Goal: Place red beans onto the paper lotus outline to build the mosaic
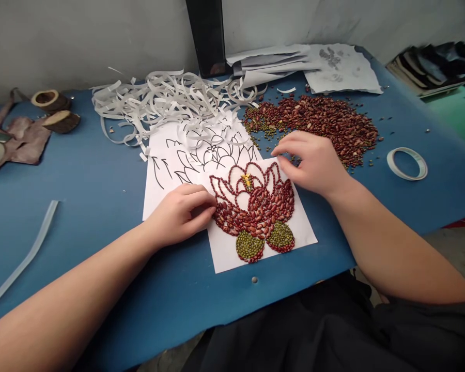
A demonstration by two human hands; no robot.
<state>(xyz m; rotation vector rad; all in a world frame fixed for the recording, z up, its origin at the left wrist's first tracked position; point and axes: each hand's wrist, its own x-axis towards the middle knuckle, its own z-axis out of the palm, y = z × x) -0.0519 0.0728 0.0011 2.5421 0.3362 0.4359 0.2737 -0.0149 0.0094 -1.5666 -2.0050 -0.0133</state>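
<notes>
A white sheet with a lotus picture made of beans [263,209] lies at the table's front edge. Red beans outline and partly fill the petals, two round shapes are filled with green beans, and a bit of yellow marks the middle. My left hand [184,213] is closed, thumb and fingers pinched at the sheet's left edge beside the petals. At its upper right corner, my right hand [308,161] pinches the sheet with curled fingers; the exact grip is partly hidden. Under it lies a second sheet with a black lotus line drawing [165,173].
A heap of red and green beans [321,121] spreads behind my right hand. Curled white paper strips [170,101] cover the back. A tape roll [406,164] lies right, folded papers [275,59] at the back, wooden pieces [60,121] and a translucent strip [34,245] left.
</notes>
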